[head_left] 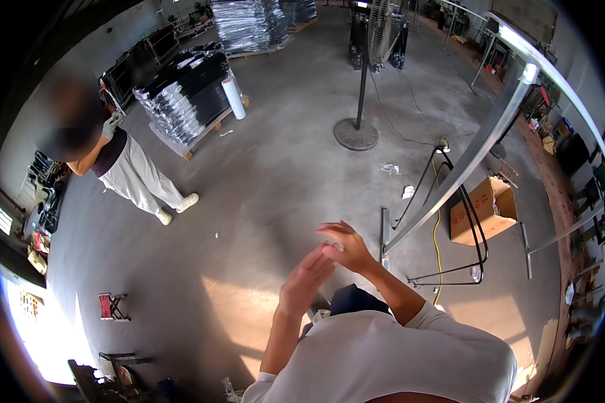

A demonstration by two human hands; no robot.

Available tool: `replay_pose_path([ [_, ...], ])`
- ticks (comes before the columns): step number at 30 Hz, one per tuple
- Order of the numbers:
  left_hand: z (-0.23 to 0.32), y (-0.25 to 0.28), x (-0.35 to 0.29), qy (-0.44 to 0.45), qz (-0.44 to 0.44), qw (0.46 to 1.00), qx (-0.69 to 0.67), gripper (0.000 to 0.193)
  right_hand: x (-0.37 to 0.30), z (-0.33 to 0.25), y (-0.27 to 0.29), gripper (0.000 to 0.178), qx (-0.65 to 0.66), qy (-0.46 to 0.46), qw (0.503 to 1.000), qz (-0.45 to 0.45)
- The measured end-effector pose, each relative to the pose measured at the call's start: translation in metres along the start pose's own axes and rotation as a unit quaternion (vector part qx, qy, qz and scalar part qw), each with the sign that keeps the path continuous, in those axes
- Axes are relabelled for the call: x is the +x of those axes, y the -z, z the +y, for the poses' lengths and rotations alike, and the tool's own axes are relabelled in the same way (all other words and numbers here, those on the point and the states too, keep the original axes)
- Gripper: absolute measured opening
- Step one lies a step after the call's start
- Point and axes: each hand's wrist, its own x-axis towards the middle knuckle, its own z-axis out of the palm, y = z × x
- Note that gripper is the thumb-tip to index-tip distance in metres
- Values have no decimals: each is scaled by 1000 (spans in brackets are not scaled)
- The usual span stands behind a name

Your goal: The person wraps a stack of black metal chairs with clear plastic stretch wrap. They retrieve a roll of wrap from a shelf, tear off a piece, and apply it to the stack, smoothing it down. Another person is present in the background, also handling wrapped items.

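Observation:
In front of my body, my left hand (307, 277) and my right hand (349, 247) come together above the concrete floor. The left fingers stretch up toward the right palm, and the right fingers extend leftward over them. They seem to touch near the right thumb, though overlap and slight blur hide the exact contact. No held object shows in either hand. Nearest on the right side stands a silver metal frame post (444, 178), apart from my right hand. A black wire stand (474, 221) leans beside that post.
An opened cardboard box (474, 218) sits at right, near a yellow cable (438, 248). Ahead is a pedestal fan base (356, 134). Wrapped goods (181, 101) rest on a pallet with a white roll (233, 99). A gloved co-worker (131, 168) stands left. A folding stool (113, 307) lies lower left.

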Motion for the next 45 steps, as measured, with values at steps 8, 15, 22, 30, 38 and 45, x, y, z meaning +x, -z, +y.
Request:
replay_pose_path([
  [8, 57, 77, 28, -7, 110, 994, 16, 70, 92, 28, -76, 38, 14, -26, 999, -41],
  [15, 134, 133, 70, -13, 178, 969, 172, 53, 197, 42, -123, 42, 8, 33, 995, -90],
  [22, 186, 184, 107, -70, 223, 954, 187, 31, 283, 38, -150, 47, 58, 70, 987, -129],
  [30, 220, 230, 137, -169, 143, 959, 175, 25, 311, 1, -193, 49, 443, -178, 852, -216],
  [38, 251, 230, 137, -94, 96, 925, 355, 32, 303, -40, -208, 63, 672, -187, 693, -184],
  [45, 253, 233, 144, -117, -9, 926, 359, 38, 296, -47, -207, 51, 692, -184, 689, -114],
])
